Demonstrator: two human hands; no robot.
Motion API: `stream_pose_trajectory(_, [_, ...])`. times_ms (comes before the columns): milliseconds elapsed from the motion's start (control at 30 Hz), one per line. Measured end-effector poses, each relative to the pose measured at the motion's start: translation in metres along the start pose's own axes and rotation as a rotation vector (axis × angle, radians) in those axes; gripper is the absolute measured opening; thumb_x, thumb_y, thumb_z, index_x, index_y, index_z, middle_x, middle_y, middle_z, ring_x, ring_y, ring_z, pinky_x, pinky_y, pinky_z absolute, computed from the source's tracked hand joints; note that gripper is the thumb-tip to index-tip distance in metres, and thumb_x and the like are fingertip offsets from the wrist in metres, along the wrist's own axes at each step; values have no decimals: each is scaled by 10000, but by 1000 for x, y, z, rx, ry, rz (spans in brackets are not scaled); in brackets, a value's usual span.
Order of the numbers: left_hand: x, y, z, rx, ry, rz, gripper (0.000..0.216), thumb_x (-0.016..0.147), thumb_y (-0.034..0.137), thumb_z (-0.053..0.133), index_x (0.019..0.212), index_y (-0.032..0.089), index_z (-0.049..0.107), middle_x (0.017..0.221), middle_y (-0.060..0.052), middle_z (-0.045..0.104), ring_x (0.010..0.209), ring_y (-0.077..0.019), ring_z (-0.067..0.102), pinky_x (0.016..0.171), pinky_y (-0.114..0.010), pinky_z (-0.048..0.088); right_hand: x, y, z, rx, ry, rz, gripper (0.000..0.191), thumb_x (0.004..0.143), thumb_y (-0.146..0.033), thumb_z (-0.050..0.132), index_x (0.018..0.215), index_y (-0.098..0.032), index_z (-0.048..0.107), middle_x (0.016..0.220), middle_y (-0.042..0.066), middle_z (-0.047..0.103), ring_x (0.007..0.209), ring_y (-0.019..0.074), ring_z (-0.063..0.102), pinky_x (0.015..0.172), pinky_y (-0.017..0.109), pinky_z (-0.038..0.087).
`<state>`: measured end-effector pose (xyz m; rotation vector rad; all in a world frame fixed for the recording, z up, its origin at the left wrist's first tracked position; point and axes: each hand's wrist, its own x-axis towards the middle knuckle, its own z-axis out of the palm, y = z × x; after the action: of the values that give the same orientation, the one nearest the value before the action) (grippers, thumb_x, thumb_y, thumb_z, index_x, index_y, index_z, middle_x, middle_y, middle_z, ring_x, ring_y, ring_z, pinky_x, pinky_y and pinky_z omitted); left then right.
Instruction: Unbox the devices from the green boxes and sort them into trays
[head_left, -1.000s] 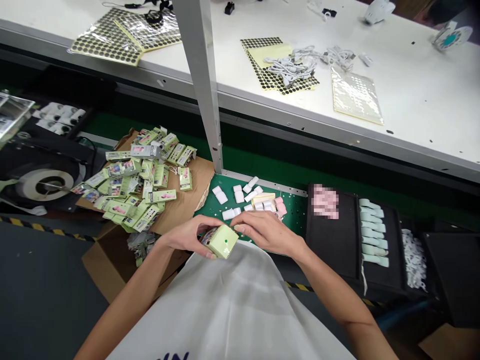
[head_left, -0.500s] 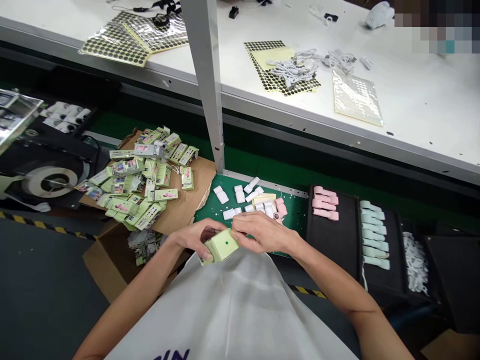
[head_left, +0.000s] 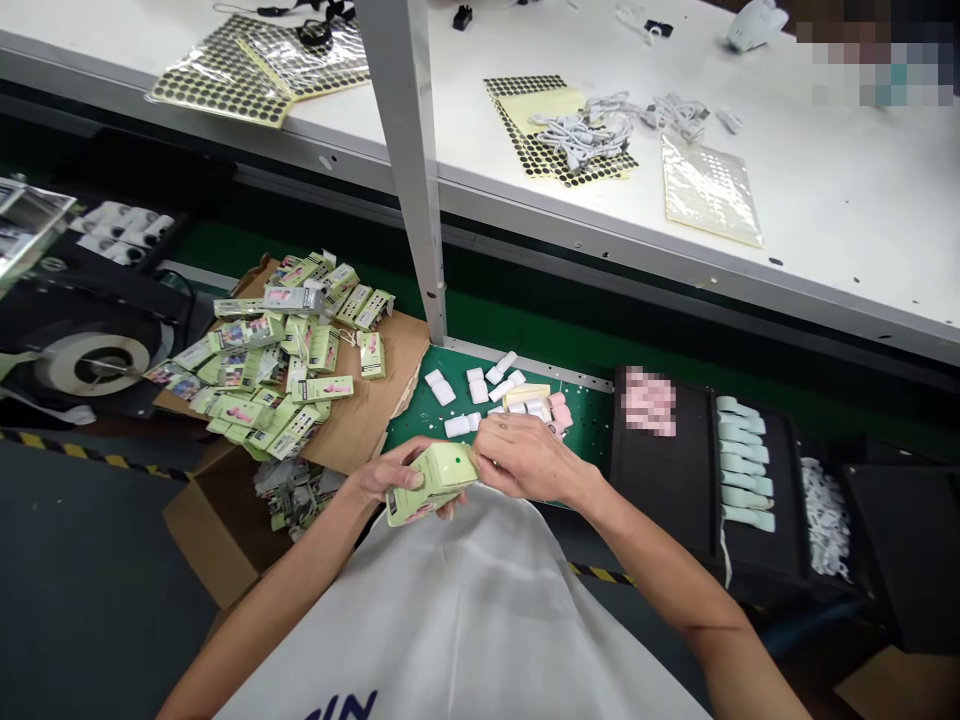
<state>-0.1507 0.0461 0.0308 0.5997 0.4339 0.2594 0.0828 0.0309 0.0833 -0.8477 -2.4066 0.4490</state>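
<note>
My left hand point(head_left: 397, 473) grips a small pale green cardboard box point(head_left: 439, 478) from below, with a printed panel facing down and left. My right hand point(head_left: 526, 460) presses its fingertips against the box's right end. Behind my hands lies a green perforated board point(head_left: 427, 430) holding small white pieces point(head_left: 478, 385) and pink pieces point(head_left: 556, 412). To the left, a heap of similar green retail boxes point(head_left: 277, 360) rests on a brown cardboard sheet point(head_left: 382, 390).
A white sheet or bag point(head_left: 450, 610) covers my lap. A white workbench point(head_left: 825, 210) holds sticker sheets and white cables, and a metal post point(head_left: 405, 150) rises before it. Black trays point(head_left: 660, 490) hold pale green pieces at right. A tape roll point(head_left: 94, 365) sits left.
The green box has rotated in my hands, its dotted face tipping upward and a printed panel now showing at the lower left. My right hand has shifted slightly toward the box.
</note>
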Motion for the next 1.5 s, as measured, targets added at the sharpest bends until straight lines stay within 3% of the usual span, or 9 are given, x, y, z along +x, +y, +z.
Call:
stream_pose_trajectory(233, [3, -10, 3, -166, 7, -11, 576, 622, 537, 855, 1009, 127, 737, 821, -157, 769, 606, -280, 709, 532, -350, 564, -6, 0, 9, 186, 127, 298, 310, 1006, -240, 391, 702, -225, 451, 635, -26, 467, 578, 119, 388, 575, 258, 305])
stream_pose_trajectory(400, [7, -13, 9, -390, 175, 0, 502, 908, 555, 598, 1010, 78, 720, 791, -155, 742, 560, -232, 696, 479, -304, 568, -10, 6, 7, 218, 317, 749, 554, 1049, -430, 375, 538, -218, 344, 503, -34, 412, 498, 101, 374, 562, 270, 291])
stream_pose_trajectory(467, [13, -7, 15, -503, 295, 64, 494, 968, 531, 517, 1045, 83, 712, 779, -140, 728, 567, -223, 692, 487, -309, 578, -11, 7, 9, 239, 343, 837, 524, 1019, -461, 458, 560, -214, 418, 509, -40, 457, 495, 100, 393, 560, 263, 304])
stream_pose_trajectory(567, [24, 6, 22, -722, 556, 248, 424, 1032, 446, 426, 1105, 121, 688, 838, -120, 736, 665, -203, 716, 599, -306, 615, -14, 4, 19, 405, 270, 845, 291, 988, -424, 540, 812, -211, 628, 613, -35, 606, 549, 121, 518, 571, 245, 369])
stream_pose_trajectory(700, [35, 18, 21, -918, 777, 404, 334, 1048, 348, 428, 1238, 163, 630, 927, -92, 758, 818, -213, 747, 723, -322, 632, -15, -7, 35, 496, 256, 726, 197, 989, -359, 559, 938, -215, 683, 768, 3, 702, 673, 146, 616, 644, 246, 453])
stream_pose_trajectory(900, [39, 16, 16, -872, 821, 385, 315, 1048, 344, 437, 1211, 148, 622, 951, -104, 758, 834, -220, 751, 758, -337, 631, -12, -16, 47, 310, 302, 633, 182, 986, -345, 597, 1068, -220, 700, 959, 48, 746, 805, 165, 688, 725, 267, 529])
stream_pose_trajectory(1067, [45, 8, 18, -767, 864, 364, 206, 983, 303, 597, 1118, 157, 653, 932, -78, 755, 808, -189, 735, 742, -276, 614, -6, -13, 51, 174, 303, 616, 303, 971, -299, 606, 1260, -223, 657, 1284, 100, 696, 1147, 213, 669, 946, 329, 555])
stream_pose_trajectory(1200, [50, -1, 21, -656, 894, 460, 129, 933, 287, 683, 994, 174, 673, 891, -46, 753, 767, -168, 719, 686, -241, 596, 0, -12, 52, 298, 230, 765, 345, 906, -269, 639, 1247, -244, 684, 1279, 59, 716, 1034, 199, 712, 793, 290, 597])
stream_pose_trajectory(1500, [55, -16, 24, -440, 988, 653, 290, 827, 356, 806, 1008, 174, 671, 911, -40, 745, 884, -189, 728, 821, -282, 581, 5, -13, 66, 565, 258, 926, 424, 836, -200, 614, 1241, -235, 734, 1148, 25, 779, 922, 218, 763, 824, 313, 621])
